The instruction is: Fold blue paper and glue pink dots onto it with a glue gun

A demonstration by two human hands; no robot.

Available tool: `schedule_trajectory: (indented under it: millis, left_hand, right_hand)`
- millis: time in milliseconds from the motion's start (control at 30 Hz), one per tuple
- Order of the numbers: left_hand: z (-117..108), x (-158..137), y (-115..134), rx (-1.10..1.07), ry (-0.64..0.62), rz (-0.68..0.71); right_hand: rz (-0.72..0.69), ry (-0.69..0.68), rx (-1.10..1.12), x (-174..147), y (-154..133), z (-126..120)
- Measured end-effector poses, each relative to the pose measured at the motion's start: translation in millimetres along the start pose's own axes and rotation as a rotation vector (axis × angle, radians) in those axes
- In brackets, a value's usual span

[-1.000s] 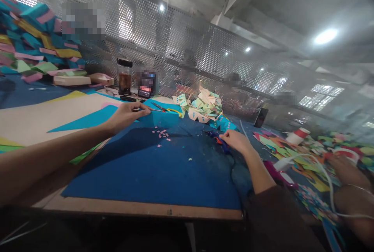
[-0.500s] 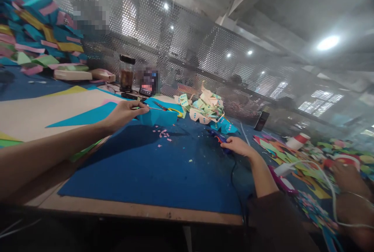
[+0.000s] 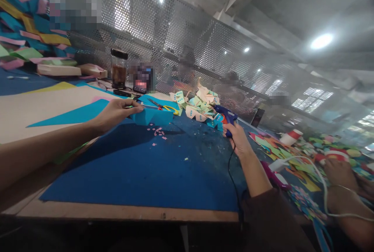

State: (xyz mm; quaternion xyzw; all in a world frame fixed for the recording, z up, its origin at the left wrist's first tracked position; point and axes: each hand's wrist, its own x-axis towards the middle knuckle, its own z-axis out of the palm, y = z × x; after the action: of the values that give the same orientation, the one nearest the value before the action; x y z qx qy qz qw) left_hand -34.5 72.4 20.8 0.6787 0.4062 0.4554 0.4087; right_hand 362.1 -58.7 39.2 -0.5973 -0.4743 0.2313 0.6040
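Glue gun (image 3: pixel 228 113) lifted, gripped in right hand (image 3: pixel 240 141), left hand (image 3: pixel 115 115) pinching paper (image 3: pixel 154 117), blue mat (image 3: pixel 146 182), perforated screen (image 3: pixel 204 47), perhaps metal

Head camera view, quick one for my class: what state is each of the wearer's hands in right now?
Left hand: closed, fingertips pinching a bright-blue folded paper piece.
Right hand: closed around a dark-blue plastic glue gun.

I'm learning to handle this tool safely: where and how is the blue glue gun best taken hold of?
The blue glue gun is probably best gripped by its handle, from the right, as the right hand does. The handle hangs below the barrel, the orange trigger sits within finger reach, and the nozzle points left, away from the hand; it may be hot.
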Motion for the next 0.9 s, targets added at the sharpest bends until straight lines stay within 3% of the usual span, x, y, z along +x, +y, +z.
schedule_trajectory:
  millis: [133, 333, 500, 633, 767, 900]
  left_hand:
    - [0.6, -0.1, -1.0, -0.023, -0.010, -0.025]
    - [1.8, -2.0, 0.8, -0.029, -0.011, -0.048]
    - [1.8, -2.9, 2.4, -0.037, -0.009, -0.064]
    - [1.5, -4.6, 4.8, -0.043, -0.014, -0.055]
    - [2.2, -5.5, 6.5, -0.043, -0.012, -0.023]
    - [2.7, -5.1, 6.8, -0.032, -0.006, -0.007]
  right_hand:
    - [0.018, -0.027, 0.079, -11.4, -6.8, 14.2]
    - [-0.077, -0.024, 0.125, -19.4, -7.0, 32.6]
    - [-0.245, 0.072, -0.110, -25.3, -5.5, 37.9]
    - [-0.295, 0.082, -0.177, -30.3, -4.0, 42.8]
    - [-0.240, 0.025, -0.135, -30.9, -0.2, 47.7]
    - [-0.078, -0.111, 0.170, -33.1, -3.2, 53.2]
